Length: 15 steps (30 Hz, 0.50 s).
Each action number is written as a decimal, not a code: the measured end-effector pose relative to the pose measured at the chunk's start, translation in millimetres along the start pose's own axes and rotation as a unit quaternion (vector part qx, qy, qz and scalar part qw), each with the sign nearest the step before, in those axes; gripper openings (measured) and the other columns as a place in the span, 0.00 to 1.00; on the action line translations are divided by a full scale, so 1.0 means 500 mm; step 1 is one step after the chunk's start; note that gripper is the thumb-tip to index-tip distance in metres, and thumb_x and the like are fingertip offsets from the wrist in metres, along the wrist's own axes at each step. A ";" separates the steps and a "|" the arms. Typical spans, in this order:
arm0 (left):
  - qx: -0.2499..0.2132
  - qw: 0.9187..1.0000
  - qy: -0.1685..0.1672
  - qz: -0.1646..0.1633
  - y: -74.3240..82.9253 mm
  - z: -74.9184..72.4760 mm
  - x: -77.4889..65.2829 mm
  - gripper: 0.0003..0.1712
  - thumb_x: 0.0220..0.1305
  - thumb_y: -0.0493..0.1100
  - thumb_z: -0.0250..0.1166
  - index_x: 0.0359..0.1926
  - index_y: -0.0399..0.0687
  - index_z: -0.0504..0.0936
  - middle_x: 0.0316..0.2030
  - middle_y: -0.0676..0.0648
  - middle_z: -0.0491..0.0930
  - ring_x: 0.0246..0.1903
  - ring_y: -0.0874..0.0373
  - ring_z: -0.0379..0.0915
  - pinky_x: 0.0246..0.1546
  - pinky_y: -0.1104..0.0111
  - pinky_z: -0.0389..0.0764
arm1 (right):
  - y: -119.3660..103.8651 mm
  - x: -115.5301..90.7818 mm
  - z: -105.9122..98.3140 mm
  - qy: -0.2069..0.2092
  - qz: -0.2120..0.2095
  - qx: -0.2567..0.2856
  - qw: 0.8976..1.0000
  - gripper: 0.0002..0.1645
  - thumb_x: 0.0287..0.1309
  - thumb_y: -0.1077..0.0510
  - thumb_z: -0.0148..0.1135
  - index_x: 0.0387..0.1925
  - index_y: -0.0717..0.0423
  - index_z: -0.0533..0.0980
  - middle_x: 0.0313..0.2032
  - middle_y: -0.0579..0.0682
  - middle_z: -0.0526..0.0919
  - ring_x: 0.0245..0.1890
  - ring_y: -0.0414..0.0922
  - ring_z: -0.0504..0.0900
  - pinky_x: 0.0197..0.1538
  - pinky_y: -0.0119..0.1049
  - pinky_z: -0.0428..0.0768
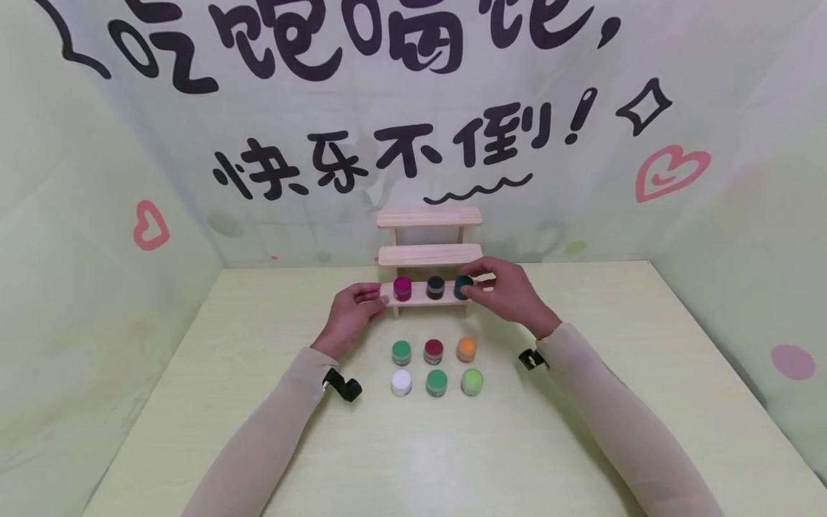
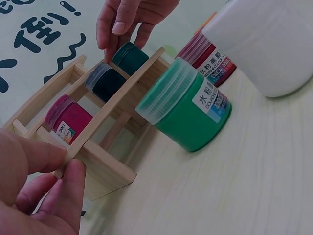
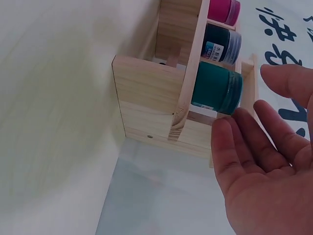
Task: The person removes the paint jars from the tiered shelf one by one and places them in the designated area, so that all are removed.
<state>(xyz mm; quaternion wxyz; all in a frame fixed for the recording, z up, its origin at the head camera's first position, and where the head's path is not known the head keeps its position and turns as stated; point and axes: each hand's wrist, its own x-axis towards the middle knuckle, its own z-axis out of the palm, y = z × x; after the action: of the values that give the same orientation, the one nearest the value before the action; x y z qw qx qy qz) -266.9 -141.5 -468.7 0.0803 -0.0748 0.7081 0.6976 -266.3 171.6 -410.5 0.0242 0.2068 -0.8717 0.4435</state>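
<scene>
A three-tier wooden stand (image 1: 429,254) is at the back of the table. On its lowest shelf, a magenta paint jar (image 1: 402,289), a dark blue paint jar (image 1: 436,288) and a teal paint jar (image 3: 215,88) are lined up left to right. My left hand (image 1: 352,316) pinches the left end of that shelf between thumb and fingers, as the left wrist view shows. At the other end, my right hand (image 1: 513,291) is beside the teal jar. Its fingertips are right at the jar's lid, with the thumb spread away from it in the right wrist view.
Two rows of paint jars stand on the table before the stand: green (image 1: 401,352), crimson (image 1: 433,351) and orange (image 1: 466,349) behind; white (image 1: 400,382), another green (image 1: 436,383) and light green (image 1: 472,382) in front. A printed cloth (image 1: 310,230) hangs behind the stand.
</scene>
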 end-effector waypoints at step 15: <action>-0.005 1.000 0.000 0.002 -0.002 0.001 0.005 0.25 0.69 0.33 0.71 0.64 0.39 0.79 0.58 0.40 0.81 0.53 0.54 0.81 0.54 0.70 0.89 | 0.008 0.013 0.013 -0.044 0.036 -0.053 0.997 0.25 0.67 0.58 0.73 0.64 0.58 0.79 0.56 0.58 0.86 0.54 0.54 0.85 0.60 0.49 0.90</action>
<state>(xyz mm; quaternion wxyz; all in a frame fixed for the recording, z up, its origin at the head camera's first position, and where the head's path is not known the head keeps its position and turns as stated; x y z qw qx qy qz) -269.0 -141.2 -470.0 0.0780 -0.0737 0.7051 0.7010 -272.7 166.4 -416.0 -0.0196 0.1927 -0.9011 0.3880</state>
